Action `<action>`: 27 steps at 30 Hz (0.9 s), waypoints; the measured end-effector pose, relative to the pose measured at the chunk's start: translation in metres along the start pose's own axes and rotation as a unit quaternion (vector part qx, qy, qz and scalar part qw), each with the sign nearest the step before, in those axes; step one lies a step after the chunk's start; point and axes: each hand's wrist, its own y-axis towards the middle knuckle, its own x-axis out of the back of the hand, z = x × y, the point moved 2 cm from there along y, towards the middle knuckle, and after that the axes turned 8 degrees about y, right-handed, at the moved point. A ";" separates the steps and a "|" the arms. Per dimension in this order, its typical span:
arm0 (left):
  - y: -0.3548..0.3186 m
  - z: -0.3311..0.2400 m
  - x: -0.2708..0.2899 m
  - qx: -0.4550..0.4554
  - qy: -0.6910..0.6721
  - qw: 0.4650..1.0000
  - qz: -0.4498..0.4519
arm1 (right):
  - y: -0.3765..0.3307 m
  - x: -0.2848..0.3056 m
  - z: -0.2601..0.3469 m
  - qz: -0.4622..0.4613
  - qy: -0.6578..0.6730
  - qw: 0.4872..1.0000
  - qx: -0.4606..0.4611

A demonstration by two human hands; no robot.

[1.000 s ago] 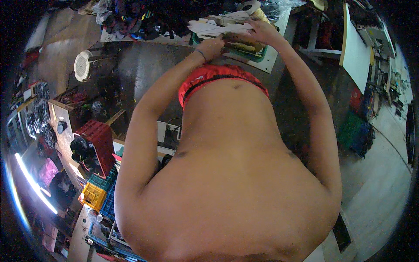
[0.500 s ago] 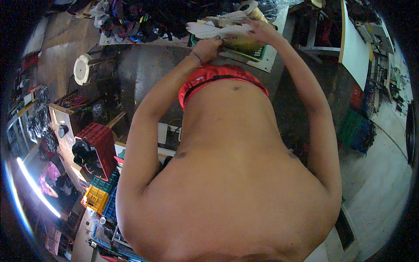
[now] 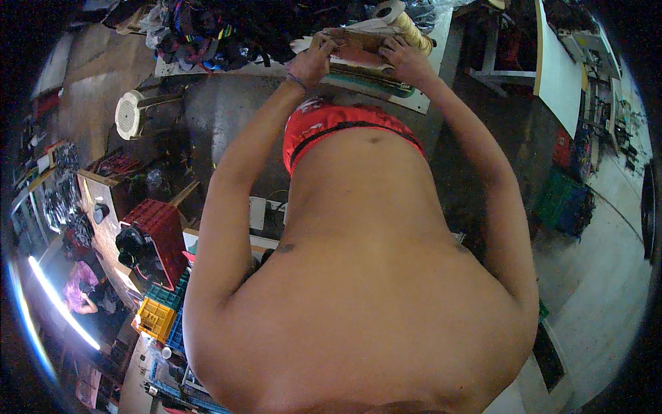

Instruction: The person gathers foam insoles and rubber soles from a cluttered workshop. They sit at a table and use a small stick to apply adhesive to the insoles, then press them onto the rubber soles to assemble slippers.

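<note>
I saw the left hand (image 3: 310, 65) and the right hand (image 3: 412, 65) near the top of my view, one at each end of a brown piece (image 3: 360, 47). The piece lay between them, over a green basket (image 3: 398, 88) that sat on the white table (image 3: 418, 103). The left fingers were bent at its left end and the right fingers curled at its right end; from my distance I could not tell whether either hand gripped it or only rested on it. I noted a thin band (image 3: 296, 82) around the left wrist.

Just beyond the right hand I had a cream spool (image 3: 415, 33), tilted, and a white sheet (image 3: 376, 25) showed behind the piece. A dark pile (image 3: 207, 38) covered the table's far left. Below the hands were the red shorts (image 3: 324, 127).

Off to the left I made out a stool (image 3: 127, 115) on the floor, then a red crate (image 3: 155, 234) and a yellow crate (image 3: 156, 319). Past a bright tube light (image 3: 63, 302) I glimpsed a person in pink (image 3: 81, 281).
</note>
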 end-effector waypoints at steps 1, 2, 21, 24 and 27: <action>0.001 -0.002 0.000 -0.003 0.015 1.000 -0.011 | 0.000 -0.003 0.000 -0.016 -0.004 1.000 0.003; 0.001 -0.003 -0.001 0.009 0.032 0.999 -0.015 | 0.000 -0.005 0.000 0.005 -0.018 1.000 -0.015; -0.046 -0.019 -0.015 -0.064 -0.087 0.990 0.093 | -0.003 -0.006 0.008 0.002 -0.052 0.998 -0.022; -0.047 -0.014 -0.019 -0.054 -0.085 0.991 0.087 | -0.001 -0.005 0.014 -0.002 -0.041 0.999 -0.033; -0.042 -0.010 -0.020 0.013 -0.072 0.990 0.124 | 0.002 -0.003 0.014 0.006 -0.033 0.999 -0.041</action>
